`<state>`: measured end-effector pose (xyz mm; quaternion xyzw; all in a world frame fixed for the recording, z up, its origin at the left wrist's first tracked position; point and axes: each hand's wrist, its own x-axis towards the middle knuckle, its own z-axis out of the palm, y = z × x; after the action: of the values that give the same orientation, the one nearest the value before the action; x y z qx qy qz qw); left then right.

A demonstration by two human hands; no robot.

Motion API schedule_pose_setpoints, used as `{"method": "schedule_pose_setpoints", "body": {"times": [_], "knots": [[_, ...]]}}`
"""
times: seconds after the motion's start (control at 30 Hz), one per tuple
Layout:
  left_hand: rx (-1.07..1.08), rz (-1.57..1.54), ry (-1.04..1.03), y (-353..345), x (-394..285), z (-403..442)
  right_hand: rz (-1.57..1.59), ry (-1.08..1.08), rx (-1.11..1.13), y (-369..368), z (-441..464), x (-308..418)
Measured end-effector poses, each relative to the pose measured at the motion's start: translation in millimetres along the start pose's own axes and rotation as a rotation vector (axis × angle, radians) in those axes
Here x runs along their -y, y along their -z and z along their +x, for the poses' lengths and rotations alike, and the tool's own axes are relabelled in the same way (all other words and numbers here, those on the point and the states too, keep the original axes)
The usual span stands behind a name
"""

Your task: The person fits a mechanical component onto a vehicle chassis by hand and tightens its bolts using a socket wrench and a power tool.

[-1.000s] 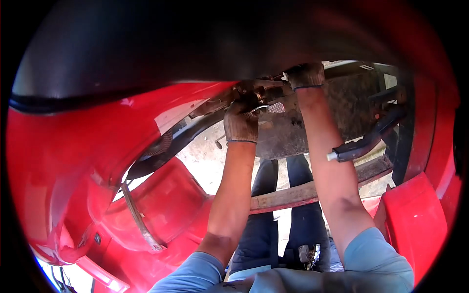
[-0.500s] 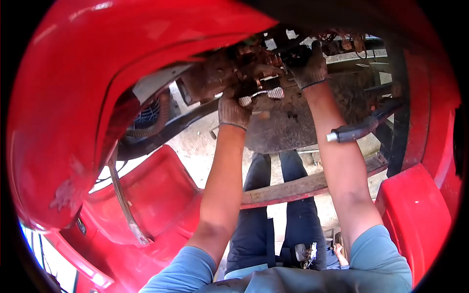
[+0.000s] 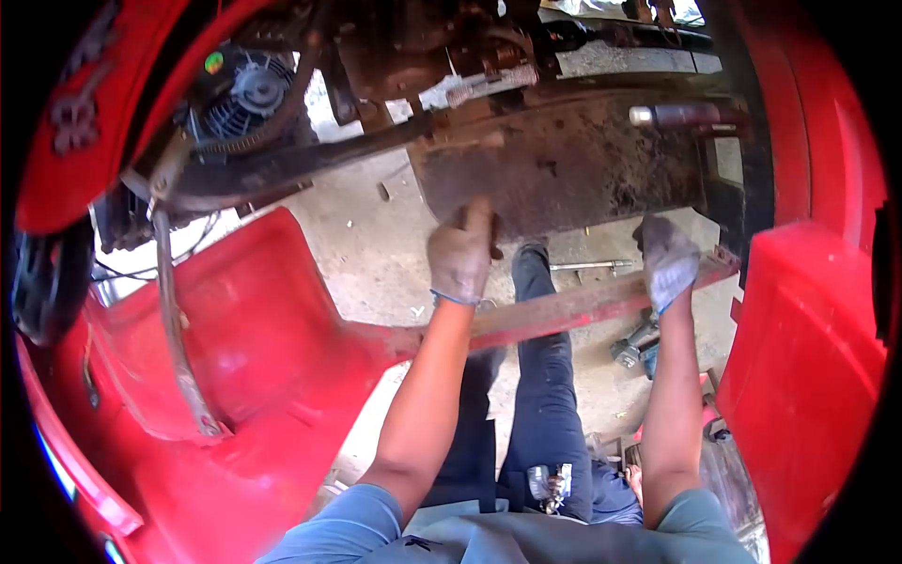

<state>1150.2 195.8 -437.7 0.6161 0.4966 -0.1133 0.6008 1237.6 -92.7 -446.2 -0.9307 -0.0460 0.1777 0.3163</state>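
Dark, stained panel [image 3: 573, 174] lies at one o'clock from the view's centre. At its eight o'clock edge is the gloved left hand [image 3: 460, 256], fingers partly curled; whether it grips or touches the panel cannot be told. The gloved right hand [image 3: 669, 256] is near the four o'clock corner, its fingers bent, their hold unclear. A metal rod [image 3: 590, 266] lies on the floor [image 3: 376, 254] at the right hand's nine o'clock, and a worn crossbar [image 3: 564, 312] spans six o'clock of the panel.
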Motion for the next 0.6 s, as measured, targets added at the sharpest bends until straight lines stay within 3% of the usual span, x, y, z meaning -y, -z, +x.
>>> {"method": "schedule_pose_setpoints", "body": {"times": [0.07, 0.1, 0.17, 0.3, 0.43, 0.53, 0.57, 0.6], "knots": [[0.151, 0.42, -0.186, -8.5, 24.1, -31.0, -0.25, 0.221, -0.082, -27.6, -45.4, -56.3], [0.227, 0.504, -0.289, -13.8, 33.1, -45.3, -0.261, 0.22, -0.097, -28.4, -56.7, -49.1], [0.214, 0.598, -0.431, -26.9, 64.9, -60.7, -0.576, 0.378, -0.219, -39.3, -75.2, -31.6], [0.076, 0.568, -0.782, -34.5, 91.7, -65.3, -0.405, 0.459, -0.322, -45.9, -74.8, -43.6], [0.121, 0.69, -0.791, -31.2, 95.4, -69.8, -0.328, 0.431, -0.363, -49.8, -79.7, -40.1], [0.203, 0.788, -0.788, -29.3, 98.3, -70.9, -0.3, 0.559, -0.436, -48.5, -74.5, -46.2], [0.173, 0.837, -0.965, -29.2, 115.6, -63.6, -0.363, 0.565, -0.391, -46.9, -76.7, -45.9], [0.181, 0.837, -0.973, -28.5, 113.8, -72.3, -0.424, 0.562, -0.334, -47.5, -84.0, -46.4]]}}
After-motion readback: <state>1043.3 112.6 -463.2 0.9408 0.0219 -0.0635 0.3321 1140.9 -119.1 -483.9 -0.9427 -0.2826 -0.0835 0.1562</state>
